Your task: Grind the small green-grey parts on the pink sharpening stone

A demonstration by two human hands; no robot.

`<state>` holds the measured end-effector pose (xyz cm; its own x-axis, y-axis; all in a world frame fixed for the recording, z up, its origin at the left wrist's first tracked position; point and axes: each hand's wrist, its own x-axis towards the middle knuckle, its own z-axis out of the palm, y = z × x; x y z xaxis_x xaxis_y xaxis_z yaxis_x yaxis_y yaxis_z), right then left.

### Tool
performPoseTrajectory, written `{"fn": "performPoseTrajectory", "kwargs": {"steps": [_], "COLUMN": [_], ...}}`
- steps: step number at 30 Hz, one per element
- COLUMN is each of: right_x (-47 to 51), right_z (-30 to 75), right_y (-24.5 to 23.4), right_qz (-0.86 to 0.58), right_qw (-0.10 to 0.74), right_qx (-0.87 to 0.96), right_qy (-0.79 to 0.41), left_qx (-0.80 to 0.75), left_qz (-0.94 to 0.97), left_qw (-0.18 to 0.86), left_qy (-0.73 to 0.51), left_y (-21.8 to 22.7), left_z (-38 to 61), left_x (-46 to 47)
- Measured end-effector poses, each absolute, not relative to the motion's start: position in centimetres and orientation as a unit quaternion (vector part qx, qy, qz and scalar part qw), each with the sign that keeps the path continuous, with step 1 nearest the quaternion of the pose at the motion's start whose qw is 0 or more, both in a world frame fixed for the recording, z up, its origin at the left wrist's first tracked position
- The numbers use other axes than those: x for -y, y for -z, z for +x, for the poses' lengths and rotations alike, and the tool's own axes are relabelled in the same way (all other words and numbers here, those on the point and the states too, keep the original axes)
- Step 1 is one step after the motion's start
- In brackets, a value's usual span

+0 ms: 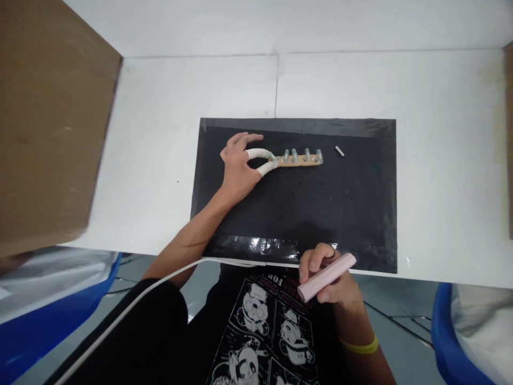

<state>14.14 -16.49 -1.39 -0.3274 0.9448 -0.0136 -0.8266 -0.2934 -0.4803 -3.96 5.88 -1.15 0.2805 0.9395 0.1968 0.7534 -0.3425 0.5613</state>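
Observation:
My left hand [239, 170], with white wrapping on its thumb and index finger, pinches the left end of a narrow wooden strip [300, 162]. Several greyish-green, rounded pieces [295, 155] stick up in a row along that strip; the leftmost one is partly behind my fingertips. Down at the table's front edge, my right hand [343, 291] is closed around a pink, flat-sided bar [326, 278], held at a slant above my lap. A short white stick [339, 151] lies to the right of the strip.
The strip is over a black mat [280, 208] taped to the white table [152, 160]. A brown cardboard panel [52, 123] stands at left. A white cable [160, 283] crosses my left arm and the front edge. Blue bins [443, 315] flank me below.

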Motion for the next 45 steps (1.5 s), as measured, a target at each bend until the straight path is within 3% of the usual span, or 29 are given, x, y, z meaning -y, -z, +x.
{"fn": "performPoseTrajectory", "kwargs": {"steps": [29,45], "right_x": [16.6,16.5], "right_z": [14.0,14.6], "right_y": [1.2,-0.4], "right_qz": [-0.181,-0.414], "right_qw": [0.560,0.596], "right_qx": [0.196,0.193], "right_qy": [-0.784,-0.660], "left_qx": [-0.543,-0.529], "left_qz": [0.796,0.812], "left_qw": [0.160,0.147], "left_qy": [-0.217,-0.201], "left_y": [0.9,1.0], "left_z": [-3.4,-3.5], "left_x": [-5.7,-5.7]}}
